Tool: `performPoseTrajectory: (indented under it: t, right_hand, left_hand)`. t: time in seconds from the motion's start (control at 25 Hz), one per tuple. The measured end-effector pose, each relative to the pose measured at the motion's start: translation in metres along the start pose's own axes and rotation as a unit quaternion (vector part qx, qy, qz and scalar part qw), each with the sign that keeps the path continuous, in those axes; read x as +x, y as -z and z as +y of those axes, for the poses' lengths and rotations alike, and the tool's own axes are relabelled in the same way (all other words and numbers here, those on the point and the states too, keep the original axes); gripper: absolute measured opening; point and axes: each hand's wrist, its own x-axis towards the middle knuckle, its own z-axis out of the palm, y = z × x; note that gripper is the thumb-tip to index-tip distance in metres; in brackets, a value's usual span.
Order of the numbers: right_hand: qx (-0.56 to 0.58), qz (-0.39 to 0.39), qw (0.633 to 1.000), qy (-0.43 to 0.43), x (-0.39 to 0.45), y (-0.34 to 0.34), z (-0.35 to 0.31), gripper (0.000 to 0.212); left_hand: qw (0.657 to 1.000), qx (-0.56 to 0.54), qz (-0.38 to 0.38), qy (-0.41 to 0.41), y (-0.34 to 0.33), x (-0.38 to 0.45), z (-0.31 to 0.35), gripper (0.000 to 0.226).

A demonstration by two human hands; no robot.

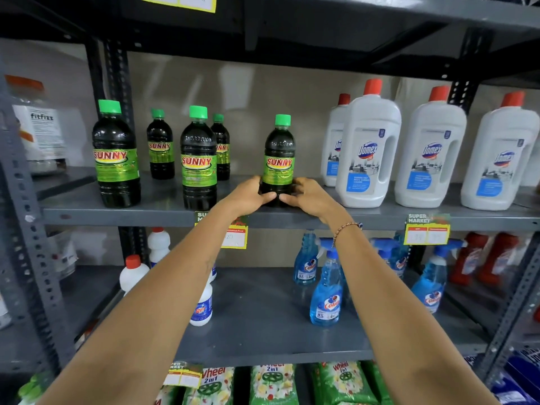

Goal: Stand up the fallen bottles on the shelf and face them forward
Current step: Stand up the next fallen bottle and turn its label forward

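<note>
A dark Sunny bottle (279, 156) with a green cap stands upright near the front of the grey upper shelf (163, 213), its label facing me. My left hand (251, 197) wraps its base from the left and my right hand (309, 197) from the right, thumbs meeting in front. Several more Sunny bottles stand upright to the left: one at the far left (116, 153), a front one (198, 159), and two smaller-looking ones behind (160, 144) (221, 147). All show their labels forward.
White Domex bottles (368, 147) with red caps stand in a row on the right of the same shelf. Blue Colin spray bottles (325, 290) and white bottles (201, 305) stand on the shelf below. Yellow price tags (426, 230) hang on the shelf edge.
</note>
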Motion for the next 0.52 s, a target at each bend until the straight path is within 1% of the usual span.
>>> performPoseTrajectory:
  t: [0.04,0.12,0.32,0.52]
  right_hand:
    - [-0.009,0.002,1.0,0.005,0.001,0.0,0.0,0.05]
    - [-0.016,0.007,1.0,0.008,0.002,0.0,0.001,0.047]
    - [-0.014,0.0,1.0,0.018,-0.003,0.004,0.005,0.049]
    - [0.004,-0.009,0.999,0.032,-0.012,0.01,0.005,0.05]
  left_hand:
    - [1.0,-0.009,0.013,-0.012,-0.001,-0.001,-0.001,0.048]
    - [0.999,-0.028,0.027,-0.023,-0.001,-0.003,-0.002,0.043]
    - [0.998,-0.015,0.044,-0.043,-0.003,-0.011,0.0,0.051]
    - [0.994,-0.079,0.046,-0.053,0.001,-0.021,-0.005,0.055]
